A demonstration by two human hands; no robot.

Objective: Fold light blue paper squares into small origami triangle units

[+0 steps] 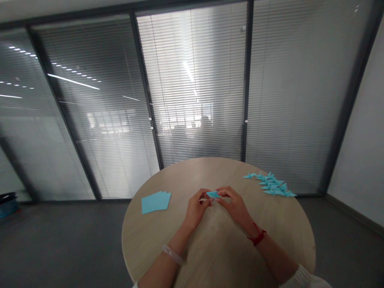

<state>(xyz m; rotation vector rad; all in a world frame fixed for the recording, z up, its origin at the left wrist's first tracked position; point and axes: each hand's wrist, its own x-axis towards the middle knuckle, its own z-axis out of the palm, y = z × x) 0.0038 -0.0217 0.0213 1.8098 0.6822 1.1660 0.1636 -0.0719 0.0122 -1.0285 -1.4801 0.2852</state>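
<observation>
Folded paper lay with its long axis left-to-right, left grip and right grip each pinching one end.

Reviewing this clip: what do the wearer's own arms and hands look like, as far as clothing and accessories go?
Both the left hand and right hand are gloveless. The left wrist wears a pale, translucent bangle; the right, a red cord bracelet. A white sleeve shows on the right forearm.

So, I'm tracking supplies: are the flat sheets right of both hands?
No, the flat sheets lie to the left of the left hand.
</observation>
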